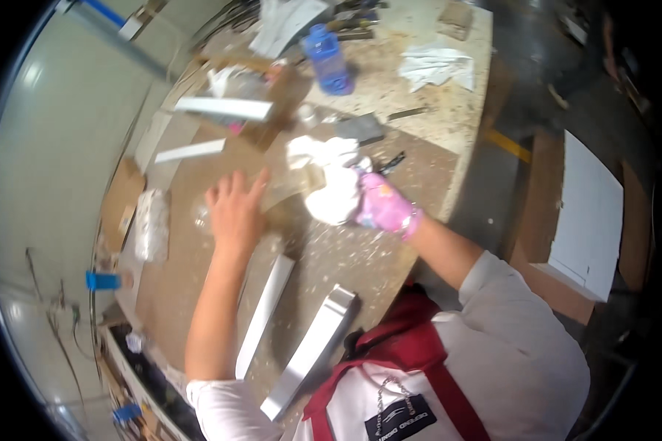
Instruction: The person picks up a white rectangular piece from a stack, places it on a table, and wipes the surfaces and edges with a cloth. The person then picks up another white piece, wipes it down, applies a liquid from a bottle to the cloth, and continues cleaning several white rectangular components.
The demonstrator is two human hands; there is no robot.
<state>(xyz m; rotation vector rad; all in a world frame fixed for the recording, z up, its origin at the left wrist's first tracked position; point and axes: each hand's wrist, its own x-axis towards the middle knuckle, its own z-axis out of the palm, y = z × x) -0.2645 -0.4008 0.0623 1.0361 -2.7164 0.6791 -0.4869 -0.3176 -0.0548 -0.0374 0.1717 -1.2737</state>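
Note:
My right hand (384, 204), in a pink patterned glove, grips a bunched white cloth (334, 197) over the brown work surface. My bare left hand (237, 206) is held out to the left of the cloth, its fingers spread, with nothing in them. A small clear round object (201, 215) lies beside it. Nearer to me lie a long white strip (266, 312) and a thicker, glossy white bar (312, 349). Past the cloth are a grey block (360, 129) and a small black tool (393, 162), partly blurred.
A blue plastic bottle (327, 62) stands at the back near a crumpled white rag (438, 67). Two more white pieces lie at the far left, by a wrapped white roll (152, 224). Cardboard boxes with a white panel (588, 220) stand to the right, off the table.

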